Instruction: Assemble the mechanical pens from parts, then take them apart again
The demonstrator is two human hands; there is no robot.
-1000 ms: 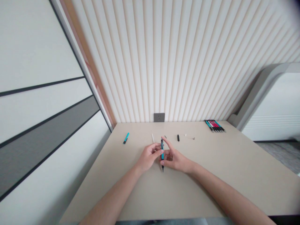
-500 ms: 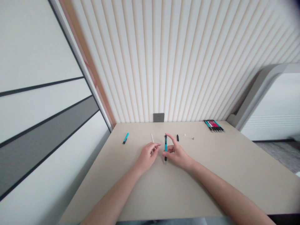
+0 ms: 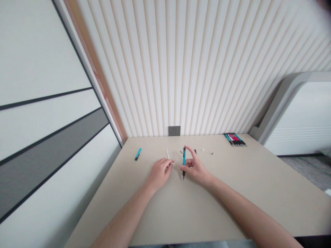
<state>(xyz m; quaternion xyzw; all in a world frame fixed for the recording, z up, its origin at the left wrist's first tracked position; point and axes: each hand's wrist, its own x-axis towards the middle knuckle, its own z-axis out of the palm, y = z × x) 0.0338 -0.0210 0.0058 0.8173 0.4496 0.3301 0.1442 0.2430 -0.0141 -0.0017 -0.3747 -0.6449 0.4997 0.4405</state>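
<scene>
My right hand point(image 3: 198, 170) holds a blue and black click pen point(image 3: 184, 160) upright, tip downward. Its thumb and curled fingers grip the lower barrel, and the index finger reaches up to the pen's top end. A little to the left, my left hand point(image 3: 159, 172) rests low over the table, fingers loosely bent and thumb slightly apart; I see nothing held in it. Just beyond its fingertips lies a thin white stick like a pen refill point(image 3: 167, 153). A small dark piece point(image 3: 181, 152) lies behind the pen. A black part point(image 3: 195, 151) is partly covered by my right hand.
On the beige table point(image 3: 160, 213), a blue and black pen part point(image 3: 138, 154) lies at the left. Two tiny pieces, one white point(image 3: 203, 150) and one greyish point(image 3: 212, 153), lie right of centre. A row of several pens point(image 3: 234, 139) sits at the back right, near the ribbed wall.
My left hand has drawn slightly left, away from the pen. The pen's tip end now shows dark and pointed below my right hand. The view has shifted a little.
</scene>
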